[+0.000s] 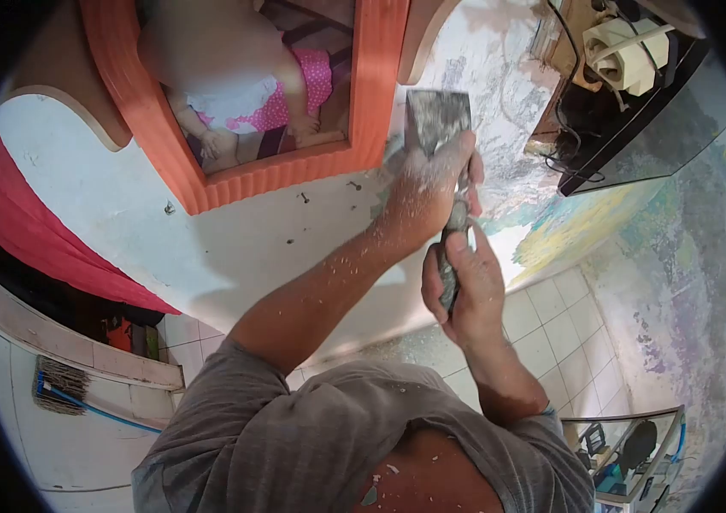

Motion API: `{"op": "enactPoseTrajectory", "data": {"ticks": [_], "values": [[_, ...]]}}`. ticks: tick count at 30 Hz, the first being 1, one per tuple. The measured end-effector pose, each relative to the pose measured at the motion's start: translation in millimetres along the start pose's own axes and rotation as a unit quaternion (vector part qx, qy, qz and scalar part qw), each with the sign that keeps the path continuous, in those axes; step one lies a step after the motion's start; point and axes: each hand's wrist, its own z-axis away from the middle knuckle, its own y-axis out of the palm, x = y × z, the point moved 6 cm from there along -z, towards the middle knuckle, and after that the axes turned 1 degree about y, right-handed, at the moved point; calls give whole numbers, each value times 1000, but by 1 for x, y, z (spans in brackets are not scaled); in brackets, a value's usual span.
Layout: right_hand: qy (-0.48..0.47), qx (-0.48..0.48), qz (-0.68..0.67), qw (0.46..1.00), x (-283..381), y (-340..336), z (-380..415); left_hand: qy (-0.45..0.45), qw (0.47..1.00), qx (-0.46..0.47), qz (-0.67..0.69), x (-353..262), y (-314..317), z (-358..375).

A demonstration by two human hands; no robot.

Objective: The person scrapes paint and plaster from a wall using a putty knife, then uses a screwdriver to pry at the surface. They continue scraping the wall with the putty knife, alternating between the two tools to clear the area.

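A wide metal scraper (438,115) lies with its blade against the wall, near the right side of an orange picture frame. My left hand (431,188) is closed round the upper part of the scraper, just below the blade, dusted with white flakes. Lower down, my right hand (474,282) grips the dark handle. Around the blade the wall (499,111) shows patchy, worn paint.
An orange picture frame (286,171) hangs at the upper left. A dark shelf (636,128) with cables and a white device juts out at upper right. Nails stick out of the wall. A broom (64,385) and red cloth (55,231) are at left, a glass-topped stand (679,419) at lower right.
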Motion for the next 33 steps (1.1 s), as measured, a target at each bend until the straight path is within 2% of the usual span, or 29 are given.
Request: {"op": "enactPoseTrajectory", "data": {"ticks": [1,2,3,5,7,9,10,13,14,17,21,23,25,28,31,33], "values": [[-2,2,0,1000,3,0,-4,-31,999,-21,32,7,-2,1],[-1,-14,10,1000,14,3,-7,-23,994,-14,105,10,0,-7],[3,-31,20,999,24,6,-7,-28,994,-16,107,2,4,-9],[12,-2,18,1000,44,7,-4,-87,991,-17,98,-11,13,-13],[15,-25,8,1000,28,-2,-8,-81,992,-22,95,4,10,-7],[19,8,4,1000,2,-14,-3,-67,996,-15,58,19,4,3],[11,0,-4,1000,-9,-17,1,-98,993,-22,62,26,2,10],[-12,-2,4,1000,9,-8,-1,-101,993,-7,59,14,8,2],[27,-8,-6,1000,13,-12,1,-84,994,-28,61,8,11,2],[44,-26,16,999,5,-23,-4,-74,996,-29,50,19,9,2],[1,14,5,1000,-19,-22,-3,-76,996,-33,39,27,2,11],[-21,13,23,999,2,-10,-15,-76,997,-25,9,12,-1,-7],[-46,22,44,998,39,7,-30,-11,1000,-4,7,-20,4,-30],[-42,20,39,998,47,12,-30,-22,1000,0,3,-30,5,-31],[9,2,70,997,-6,-13,-3,-51,999,-14,2,25,-9,7],[17,-7,52,998,-41,-20,1,-59,998,-20,-1,40,-14,19]]}}
